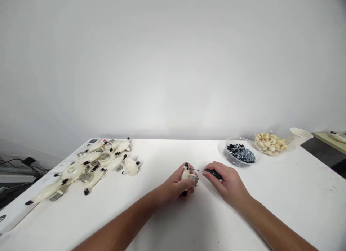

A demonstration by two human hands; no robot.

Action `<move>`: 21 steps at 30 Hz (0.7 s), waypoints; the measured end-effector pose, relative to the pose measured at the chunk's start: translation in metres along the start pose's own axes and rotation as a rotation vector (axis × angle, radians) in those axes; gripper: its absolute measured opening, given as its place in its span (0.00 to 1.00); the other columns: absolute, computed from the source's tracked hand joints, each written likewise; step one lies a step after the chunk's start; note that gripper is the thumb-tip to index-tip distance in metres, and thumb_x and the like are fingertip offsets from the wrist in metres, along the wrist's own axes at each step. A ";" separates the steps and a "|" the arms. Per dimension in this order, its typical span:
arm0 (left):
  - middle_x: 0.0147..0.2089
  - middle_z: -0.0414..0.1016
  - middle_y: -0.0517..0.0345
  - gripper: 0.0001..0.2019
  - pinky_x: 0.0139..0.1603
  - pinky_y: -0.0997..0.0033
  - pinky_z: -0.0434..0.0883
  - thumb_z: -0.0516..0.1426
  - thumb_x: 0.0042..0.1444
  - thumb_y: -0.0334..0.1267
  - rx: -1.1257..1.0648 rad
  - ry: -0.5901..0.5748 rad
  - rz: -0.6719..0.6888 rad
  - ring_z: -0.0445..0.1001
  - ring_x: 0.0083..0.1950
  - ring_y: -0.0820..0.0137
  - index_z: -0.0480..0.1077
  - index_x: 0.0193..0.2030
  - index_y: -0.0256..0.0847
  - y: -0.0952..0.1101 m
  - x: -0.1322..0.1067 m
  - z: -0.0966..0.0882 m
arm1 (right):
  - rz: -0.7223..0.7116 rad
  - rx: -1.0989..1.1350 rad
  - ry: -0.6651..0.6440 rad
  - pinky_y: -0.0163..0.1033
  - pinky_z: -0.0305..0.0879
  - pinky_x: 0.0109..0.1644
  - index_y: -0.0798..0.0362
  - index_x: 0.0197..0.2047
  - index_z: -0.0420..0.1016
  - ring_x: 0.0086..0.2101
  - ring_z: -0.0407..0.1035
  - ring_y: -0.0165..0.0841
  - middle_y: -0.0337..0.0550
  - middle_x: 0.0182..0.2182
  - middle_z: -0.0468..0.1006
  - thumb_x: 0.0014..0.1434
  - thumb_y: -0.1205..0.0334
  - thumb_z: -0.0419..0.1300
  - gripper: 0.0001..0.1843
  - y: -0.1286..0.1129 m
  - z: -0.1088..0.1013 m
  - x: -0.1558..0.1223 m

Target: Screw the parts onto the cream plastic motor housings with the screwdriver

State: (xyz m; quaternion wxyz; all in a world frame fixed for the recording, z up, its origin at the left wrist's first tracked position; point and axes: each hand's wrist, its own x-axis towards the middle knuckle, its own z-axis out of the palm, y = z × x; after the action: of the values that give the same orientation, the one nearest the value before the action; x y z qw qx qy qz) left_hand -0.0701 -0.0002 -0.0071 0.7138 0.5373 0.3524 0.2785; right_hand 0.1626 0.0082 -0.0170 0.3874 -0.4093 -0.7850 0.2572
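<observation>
My left hand [175, 184] grips a small white plastic toy body [185, 174] with black ends and a metal-and-grey part at its side. My right hand [225, 182] holds a thin screwdriver [212, 173] with a dark green handle. Its steel shaft points left, and its tip reaches the toy body at the top of my left fingers. My fingers hide much of the toy body, so the exact contact point cannot be seen.
Several similar white toy bodies [89, 168] lie heaped at the left of the white table [259, 207]. Farther right are a clear bowl [240, 152] of black and metal small parts, a bowl of cream-coloured pieces [270, 143], and a white paper cup [300, 135].
</observation>
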 end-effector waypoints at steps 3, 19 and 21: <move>0.30 0.63 0.65 0.12 0.28 0.74 0.56 0.57 0.64 0.41 0.023 0.006 0.004 0.59 0.29 0.74 0.56 0.46 0.45 -0.001 0.000 0.000 | -0.011 -0.025 -0.002 0.37 0.62 0.31 0.49 0.42 0.76 0.31 0.70 0.35 0.41 0.33 0.78 0.72 0.55 0.58 0.09 -0.001 -0.001 -0.001; 0.32 0.63 0.64 0.15 0.30 0.73 0.54 0.60 0.61 0.39 -0.118 0.023 0.059 0.59 0.31 0.73 0.56 0.47 0.45 -0.001 -0.001 0.003 | 0.440 0.522 -0.204 0.33 0.52 0.25 0.51 0.38 0.74 0.23 0.58 0.27 0.33 0.24 0.69 0.63 0.42 0.64 0.19 -0.003 -0.001 0.013; 0.33 0.62 0.64 0.16 0.30 0.72 0.55 0.61 0.60 0.41 -0.106 0.019 0.059 0.59 0.31 0.74 0.56 0.47 0.45 0.000 -0.001 0.004 | 0.530 0.571 -0.267 0.33 0.44 0.21 0.51 0.37 0.73 0.19 0.51 0.25 0.30 0.21 0.64 0.63 0.39 0.64 0.22 -0.001 0.000 0.011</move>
State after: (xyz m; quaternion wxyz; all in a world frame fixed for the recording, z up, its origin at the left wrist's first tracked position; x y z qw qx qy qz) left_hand -0.0672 -0.0032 -0.0065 0.7295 0.5061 0.3278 0.3228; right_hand 0.1576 0.0170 -0.0117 0.3007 -0.4364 -0.5927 0.6065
